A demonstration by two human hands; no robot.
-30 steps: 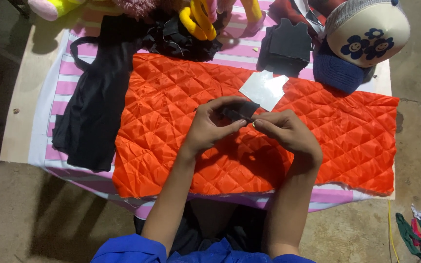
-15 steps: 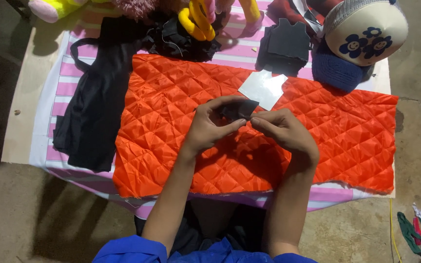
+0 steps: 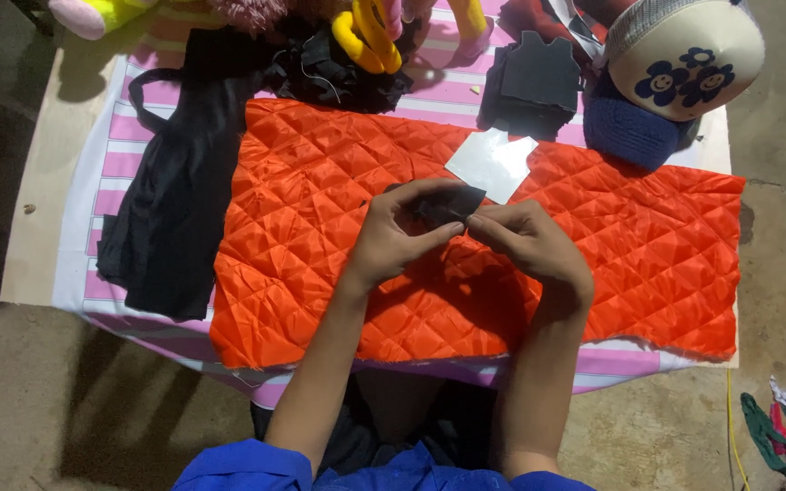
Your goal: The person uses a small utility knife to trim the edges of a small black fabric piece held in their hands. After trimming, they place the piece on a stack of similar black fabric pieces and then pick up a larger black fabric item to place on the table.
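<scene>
Barely shifted, both hands still pinch the small black fabric piece over orange quilt.

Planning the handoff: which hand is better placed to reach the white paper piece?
Right hand, probably. The white paper piece lies just above it; left hand sits farther off, pinching the small black fabric piece.

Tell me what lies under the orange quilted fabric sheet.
A pink-and-white striped cloth shows past the orange quilted fabric sheet at its edges. Whatever sits beneath its middle is covered.
</scene>
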